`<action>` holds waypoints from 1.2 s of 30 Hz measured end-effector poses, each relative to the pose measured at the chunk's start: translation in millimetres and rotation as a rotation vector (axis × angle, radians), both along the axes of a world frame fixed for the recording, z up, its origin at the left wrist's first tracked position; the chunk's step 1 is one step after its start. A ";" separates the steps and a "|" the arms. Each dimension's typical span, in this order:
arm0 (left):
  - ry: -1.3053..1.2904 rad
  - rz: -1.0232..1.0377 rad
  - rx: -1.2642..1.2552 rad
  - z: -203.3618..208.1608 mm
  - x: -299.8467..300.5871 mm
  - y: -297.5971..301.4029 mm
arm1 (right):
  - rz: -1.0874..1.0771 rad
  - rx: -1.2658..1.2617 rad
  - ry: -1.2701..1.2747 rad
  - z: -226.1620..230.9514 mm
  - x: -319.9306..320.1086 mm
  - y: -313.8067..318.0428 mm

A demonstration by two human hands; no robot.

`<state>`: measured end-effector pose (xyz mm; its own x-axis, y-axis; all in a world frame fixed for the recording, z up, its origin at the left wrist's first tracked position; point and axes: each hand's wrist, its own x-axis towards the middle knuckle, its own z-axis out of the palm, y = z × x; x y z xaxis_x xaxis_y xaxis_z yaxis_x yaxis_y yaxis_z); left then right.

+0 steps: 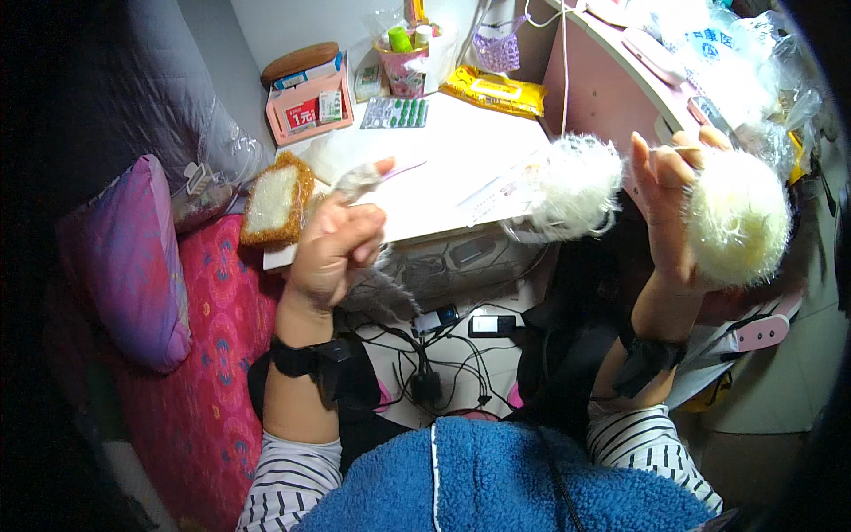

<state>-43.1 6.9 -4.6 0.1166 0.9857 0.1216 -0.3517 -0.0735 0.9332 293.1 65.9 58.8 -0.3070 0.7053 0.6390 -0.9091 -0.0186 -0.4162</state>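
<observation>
My left hand (341, 232) is raised over the near left part of the white table, its fingers curled in. A small piece of pale fuzzy yarn work (357, 181) sits at its fingertips. From there a thin purple stick, perhaps a crochet hook (404, 170), points right. A pale strand hangs below this hand. Off the table's right side, my right hand (667, 199) grips a round ball of cream fuzzy yarn (743, 219), which hides part of the fingers. Between the hands, a loose heap of white fuzzy yarn (578, 188) lies at the table's right edge.
Beside my left hand is a brown-edged, white-centred fuzzy square (277, 202). Further back stand a pink box (310, 111), a pill blister (394, 113), a pink cup (406, 71) and a yellow wipes pack (494, 89). Cables (425, 355) tangle below the table. A red patterned seat (226, 319) is left.
</observation>
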 end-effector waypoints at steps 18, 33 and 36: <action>-0.621 0.713 0.110 -38.1 -118.7 19.1 | -0.188 0.124 0.240 31.9 50.8 -32.2; 1.454 0.591 0.113 6.0 -23.5 -18.7 | 0.065 0.038 0.440 41.4 54.4 -47.7; 1.695 0.647 0.537 4.9 41.2 -39.0 | 0.039 0.014 0.382 39.5 40.2 -45.3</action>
<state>-1.9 -32.2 0.3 0.1038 0.8227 0.5590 0.9855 -0.1609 0.0539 333.3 20.6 98.4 -0.0712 0.6884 0.7219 -0.9974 -0.0525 -0.0483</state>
